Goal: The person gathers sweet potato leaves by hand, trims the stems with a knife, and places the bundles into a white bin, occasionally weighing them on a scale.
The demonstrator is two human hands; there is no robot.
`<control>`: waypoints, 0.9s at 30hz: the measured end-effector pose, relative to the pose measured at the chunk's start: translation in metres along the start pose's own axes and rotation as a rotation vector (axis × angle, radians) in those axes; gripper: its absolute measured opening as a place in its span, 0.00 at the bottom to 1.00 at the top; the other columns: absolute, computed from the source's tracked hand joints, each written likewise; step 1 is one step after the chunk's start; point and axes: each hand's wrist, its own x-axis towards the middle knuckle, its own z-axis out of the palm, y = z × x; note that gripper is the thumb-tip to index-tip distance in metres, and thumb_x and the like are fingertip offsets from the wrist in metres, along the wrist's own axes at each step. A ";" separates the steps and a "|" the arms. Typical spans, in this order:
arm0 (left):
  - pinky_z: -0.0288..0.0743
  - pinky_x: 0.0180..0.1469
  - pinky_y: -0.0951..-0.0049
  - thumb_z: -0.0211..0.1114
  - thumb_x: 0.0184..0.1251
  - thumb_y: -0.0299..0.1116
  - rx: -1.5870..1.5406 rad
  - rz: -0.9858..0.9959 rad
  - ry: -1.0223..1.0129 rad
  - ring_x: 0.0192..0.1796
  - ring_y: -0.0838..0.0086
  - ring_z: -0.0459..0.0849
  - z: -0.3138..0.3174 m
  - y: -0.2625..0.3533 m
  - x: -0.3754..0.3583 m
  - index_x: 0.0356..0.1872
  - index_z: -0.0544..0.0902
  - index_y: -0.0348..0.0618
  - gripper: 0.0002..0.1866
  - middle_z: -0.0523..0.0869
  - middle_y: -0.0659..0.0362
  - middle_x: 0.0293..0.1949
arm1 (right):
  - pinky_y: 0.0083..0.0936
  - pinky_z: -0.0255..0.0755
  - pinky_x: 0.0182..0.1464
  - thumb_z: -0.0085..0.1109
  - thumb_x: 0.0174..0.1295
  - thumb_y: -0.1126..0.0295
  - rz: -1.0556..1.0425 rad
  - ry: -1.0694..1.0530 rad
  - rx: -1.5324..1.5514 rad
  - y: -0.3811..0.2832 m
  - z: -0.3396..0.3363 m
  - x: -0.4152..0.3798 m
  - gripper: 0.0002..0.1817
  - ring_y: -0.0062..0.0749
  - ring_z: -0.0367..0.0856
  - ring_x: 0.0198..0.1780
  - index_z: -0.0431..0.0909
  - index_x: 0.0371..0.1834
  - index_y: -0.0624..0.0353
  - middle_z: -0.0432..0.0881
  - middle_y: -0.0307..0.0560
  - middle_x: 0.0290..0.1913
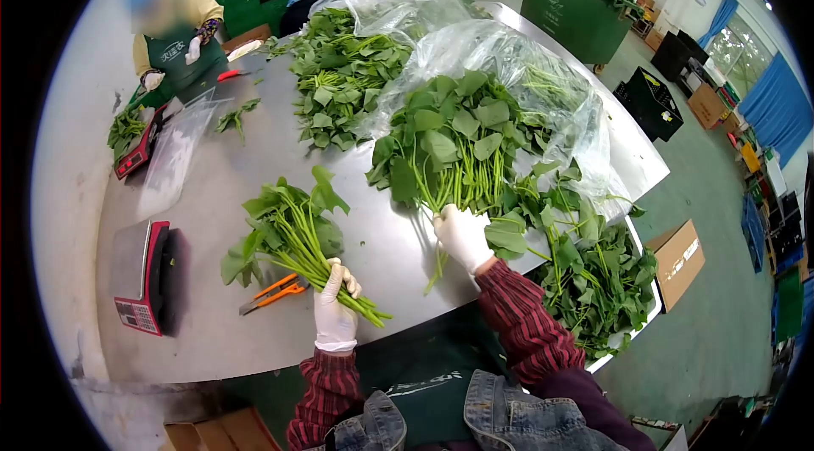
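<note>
In the head view my left hand [336, 311], in a white glove, is wrapped round the stems of a bunch of leafy greens [292, 226]. The leaves point away from me and the stem ends stick out to the right. My right hand [462, 236], also gloved, is closed on stems at the near edge of a big heap of greens [462, 133]; its fingertips are partly hidden. Beside the left hand, orange-handled pruning shears [275, 293] lie on the metal table [229, 349], partly under the held bunch.
A red scale [142, 273] stands at the left. Clear plastic sheeting [500, 57] partly covers the heap. More greens [598, 286] fill a white container at the right. Across the table is a co-worker [174, 40] near another scale [140, 146]. A green bin [577, 6] stands behind.
</note>
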 end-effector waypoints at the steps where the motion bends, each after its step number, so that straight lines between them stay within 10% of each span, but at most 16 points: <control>1: 0.63 0.27 0.81 0.58 0.67 0.29 -0.010 -0.001 0.000 0.24 0.80 0.68 0.000 0.000 0.001 0.44 0.73 0.44 0.07 0.71 0.64 0.26 | 0.33 0.72 0.27 0.53 0.61 0.64 -0.079 0.165 0.155 0.002 -0.003 -0.004 0.12 0.42 0.79 0.21 0.74 0.30 0.65 0.79 0.56 0.21; 4: 0.64 0.29 0.79 0.60 0.66 0.29 -0.013 -0.026 -0.004 0.25 0.78 0.69 0.004 -0.003 0.001 0.42 0.73 0.42 0.07 0.71 0.62 0.26 | 0.15 0.61 0.22 0.47 0.67 0.63 0.287 -0.096 1.138 -0.028 -0.061 -0.028 0.14 0.17 0.67 0.17 0.73 0.33 0.65 0.72 0.35 0.17; 9: 0.64 0.28 0.79 0.60 0.65 0.29 -0.018 -0.064 -0.019 0.25 0.78 0.69 0.009 -0.015 0.002 0.42 0.73 0.42 0.08 0.71 0.62 0.26 | 0.12 0.51 0.22 0.45 0.67 0.67 0.380 -0.301 1.910 -0.014 -0.049 -0.056 0.12 0.12 0.54 0.17 0.73 0.34 0.66 0.57 0.25 0.15; 21: 0.66 0.28 0.80 0.62 0.59 0.20 0.073 0.020 0.091 0.28 0.79 0.75 0.031 -0.026 0.005 0.38 0.75 0.41 0.08 0.78 0.61 0.31 | 0.09 0.52 0.17 0.39 0.67 0.74 0.416 -0.628 2.233 -0.041 -0.024 -0.099 0.10 0.07 0.53 0.14 0.70 0.38 0.70 0.56 0.24 0.14; 27: 0.66 0.27 0.80 0.64 0.58 0.21 0.221 -0.040 0.004 0.26 0.78 0.74 0.052 -0.025 0.001 0.38 0.75 0.38 0.08 0.78 0.60 0.29 | 0.10 0.51 0.16 0.39 0.72 0.61 0.398 -0.682 1.677 -0.054 -0.044 -0.100 0.20 0.14 0.56 0.11 0.75 0.32 0.64 0.62 0.29 0.12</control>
